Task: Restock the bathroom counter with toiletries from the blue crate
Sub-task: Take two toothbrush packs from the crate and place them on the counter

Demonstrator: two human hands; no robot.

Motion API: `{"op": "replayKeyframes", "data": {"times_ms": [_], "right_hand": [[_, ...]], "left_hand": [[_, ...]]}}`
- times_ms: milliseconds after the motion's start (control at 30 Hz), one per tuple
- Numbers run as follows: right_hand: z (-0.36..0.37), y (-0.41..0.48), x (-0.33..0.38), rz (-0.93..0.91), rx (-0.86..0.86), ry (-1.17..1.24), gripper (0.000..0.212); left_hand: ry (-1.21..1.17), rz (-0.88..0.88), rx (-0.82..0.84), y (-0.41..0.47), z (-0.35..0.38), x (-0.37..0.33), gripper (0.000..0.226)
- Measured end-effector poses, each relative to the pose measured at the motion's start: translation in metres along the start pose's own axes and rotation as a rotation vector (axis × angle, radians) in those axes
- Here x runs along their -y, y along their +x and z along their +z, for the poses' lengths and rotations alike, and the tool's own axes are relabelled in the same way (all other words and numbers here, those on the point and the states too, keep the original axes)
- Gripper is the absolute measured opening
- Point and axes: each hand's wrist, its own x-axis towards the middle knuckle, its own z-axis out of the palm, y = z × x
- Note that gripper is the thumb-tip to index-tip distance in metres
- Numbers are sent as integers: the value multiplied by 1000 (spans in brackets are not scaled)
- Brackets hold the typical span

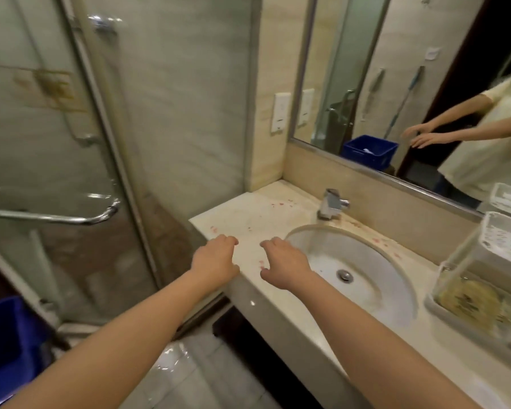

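Observation:
The beige marble bathroom counter (248,214) runs from the centre to the right, with pink spots on its left part. My left hand (214,258) hovers over the counter's left front corner, fingers loosely bent, holding nothing. My right hand (283,265) hangs beside it, just left of the white sink (375,278), also empty with relaxed fingers. The blue crate (5,346) stands on the floor at the lower left, partly cut off by the frame. The mirror (366,84) reflects the crate with something white inside.
A chrome faucet (331,203) stands behind the sink. Clear plastic trays (466,296) with packets sit on the counter's right end. A glass shower enclosure (71,143) with a chrome bar (56,218) fills the left. Wet grey floor tiles lie below the counter.

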Motion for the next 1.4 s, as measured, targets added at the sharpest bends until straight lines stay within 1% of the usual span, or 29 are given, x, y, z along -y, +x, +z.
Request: {"op": "replayKeyframes", "data": {"times_ms": [133,300,533,767,900,1100,1400], "right_hand": [[11,3,62,-108,-1,10,54],[25,7,132,-226,23,14,53],[41,11,220,-409,67,-34,57],[56,26,305,-588,96,-64,55],[65,38,354,-691,121,-63,56],[76,66,433,-863,170,-32,52],[99,116,542,-1095,252,-78,57]], "left_hand": [[9,-97,-23,-37,-9,53,57],[25,-212,-29,-82,-18,114,60],[-17,-412,-40,-143,-28,187,60],[-72,-593,-112,-194,-34,251,61],[-96,-691,-117,-217,-39,288,60],[-81,-856,-117,-239,-42,348,63],[-118,-1100,-169,-262,-51,426,60]]}}
